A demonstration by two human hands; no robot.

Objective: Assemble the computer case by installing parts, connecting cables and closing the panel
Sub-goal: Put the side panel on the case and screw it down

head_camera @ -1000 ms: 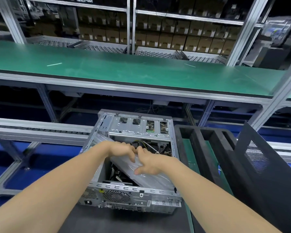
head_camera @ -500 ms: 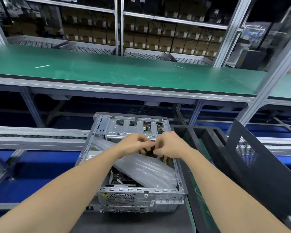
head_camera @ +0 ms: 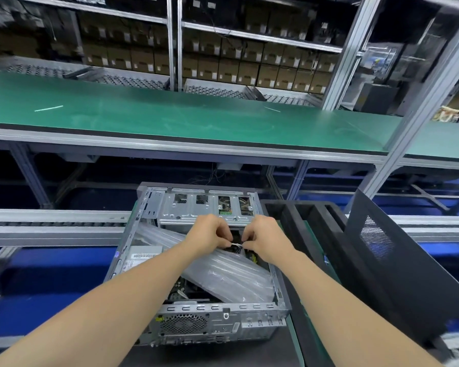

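**Left hand (head_camera: 210, 235) and right hand (head_camera: 266, 238) pinch a white piece (head_camera: 236, 244)**

With fingers curled, each hand grips one end; I cannot tell what the piece is. Beneath them the open case (head_camera: 210, 308) lies at near centre, a clear bag (head_camera: 231, 276) slanting inside. A dark panel (head_camera: 398, 274) leans at the right.

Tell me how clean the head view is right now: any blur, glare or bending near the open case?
Head view: the left hand and right hand are sharp, pinching a small white piece too fine to read; the plastic bag in the computer case shows mild glare; the wide lens bows the green bench edge; under it, deep shadow.
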